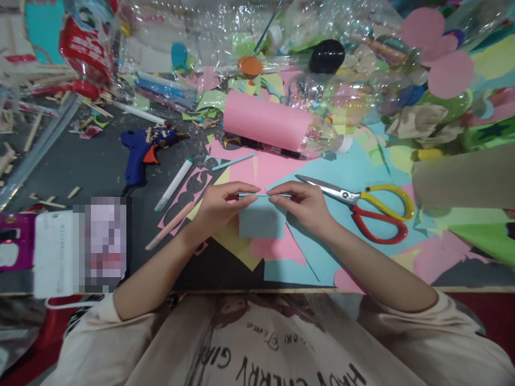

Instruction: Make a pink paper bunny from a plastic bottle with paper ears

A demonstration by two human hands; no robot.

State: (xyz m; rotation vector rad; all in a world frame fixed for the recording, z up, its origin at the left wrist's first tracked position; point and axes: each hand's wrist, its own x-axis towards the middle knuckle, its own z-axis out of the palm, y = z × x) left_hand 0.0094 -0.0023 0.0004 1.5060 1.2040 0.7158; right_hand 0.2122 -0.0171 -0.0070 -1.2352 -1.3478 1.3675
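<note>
A light blue piece of paper hangs between my two hands, its top edge rolled or folded into a narrow strip. My left hand pinches the left end of that edge between thumb and fingers. At the right end, my right hand pinches it the same way. Just right of my right hand lie large scissors with one yellow and one red handle, blades slightly apart. A thin blue paper roll rests beyond my left hand, and a pink paper roll lies to its left.
Beyond my hands a clear bottle wrapped in pink paper lies on its side. A blue glue gun and a white marker are at the left. Coloured paper sheets cover the table's middle; several plastic bottles crowd the back.
</note>
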